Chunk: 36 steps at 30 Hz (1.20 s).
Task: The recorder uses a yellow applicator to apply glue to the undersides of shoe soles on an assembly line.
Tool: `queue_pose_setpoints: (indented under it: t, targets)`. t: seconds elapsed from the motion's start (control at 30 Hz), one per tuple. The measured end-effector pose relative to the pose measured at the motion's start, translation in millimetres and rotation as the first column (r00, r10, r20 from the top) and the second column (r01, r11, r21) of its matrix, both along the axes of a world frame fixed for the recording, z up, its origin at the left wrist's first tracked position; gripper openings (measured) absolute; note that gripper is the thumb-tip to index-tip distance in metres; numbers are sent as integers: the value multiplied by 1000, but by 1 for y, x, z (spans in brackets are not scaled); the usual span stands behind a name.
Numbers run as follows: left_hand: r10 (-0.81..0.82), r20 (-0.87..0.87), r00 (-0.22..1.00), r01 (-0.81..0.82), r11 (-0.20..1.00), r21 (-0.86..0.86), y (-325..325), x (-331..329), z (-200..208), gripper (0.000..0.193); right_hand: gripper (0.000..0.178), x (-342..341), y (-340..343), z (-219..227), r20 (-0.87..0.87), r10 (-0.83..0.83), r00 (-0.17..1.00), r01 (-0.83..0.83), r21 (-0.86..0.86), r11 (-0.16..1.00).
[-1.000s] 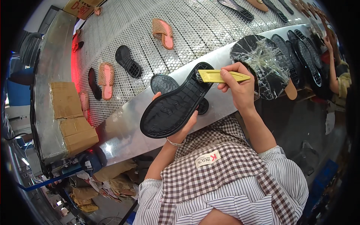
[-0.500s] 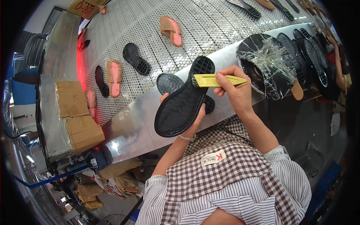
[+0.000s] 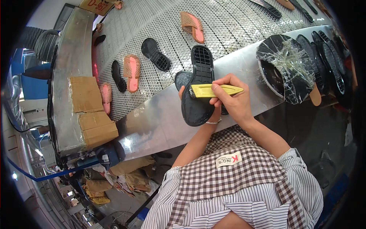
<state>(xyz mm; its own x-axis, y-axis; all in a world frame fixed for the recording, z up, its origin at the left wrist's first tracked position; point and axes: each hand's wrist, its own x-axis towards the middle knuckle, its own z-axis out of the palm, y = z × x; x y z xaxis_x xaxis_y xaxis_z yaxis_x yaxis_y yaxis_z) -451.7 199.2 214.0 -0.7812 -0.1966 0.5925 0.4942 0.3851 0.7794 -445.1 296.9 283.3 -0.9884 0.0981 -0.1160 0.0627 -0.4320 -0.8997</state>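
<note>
My left hand (image 3: pixel 216 113), mostly hidden behind what it carries, grips a black shoe sole (image 3: pixel 196 110) above the table's near edge. The sole's heel, with its grid of hollows, points away from me. Behind it, a second black sole (image 3: pixel 183 79) is partly visible in the same grip. In my right hand (image 3: pixel 235 100), fingers pinched, is a yellow-handled brush (image 3: pixel 207 91). Its dark bristle end touches the upper face of the front sole, at the top of the forefoot.
A black tub (image 3: pixel 271 77) crusted with clear stringy residue stands to the right, beside several black soles (image 3: pixel 328 66). Ahead, a mesh conveyor (image 3: pixel 160 23) carries woven sandals with pink insoles (image 3: pixel 132 72) and a black sole (image 3: pixel 155 54). Flattened cardboard (image 3: pixel 89 95) lies at left.
The brush has gone from the narrow middle of the sole down to its forefoot. The sole has turned more upright, heel pointing away. The whole view has shifted a little.
</note>
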Motion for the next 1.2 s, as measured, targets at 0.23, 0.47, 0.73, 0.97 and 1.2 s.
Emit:
queue_pose_setpoints:
  t: [0.23, 0.47, 0.73, 0.97, 1.2]
  targets:
    - [-138, 135, 981, 127, 988, 88, -6, -6, -5, 60, 10, 5, -10, 11, 31, 94, 995, -93, -19, 995]
    - [-210, 338, 917, 206, 977, 49, -8, -6, -14, 47, 10, 6, -13, 23, -3, 211, 977, -211, 47, 976]
    - [-174, 842, 511, 577, 795, -186, -17, -3, -17, 33, 9, -16, 3, 31, -166, 369, 914, -288, 376, 881]
    - [-359, 739, 570, 502, 864, 33, -12, 16, -18, 32, 11, -48, 27, 63, -71, 694, 717, -507, 629, 589]
    - [-649, 441, 619, 191, 670, 717, -5, 11, -11, 46, 12, -50, 42, 74, -129, 634, 763, -459, 582, 671]
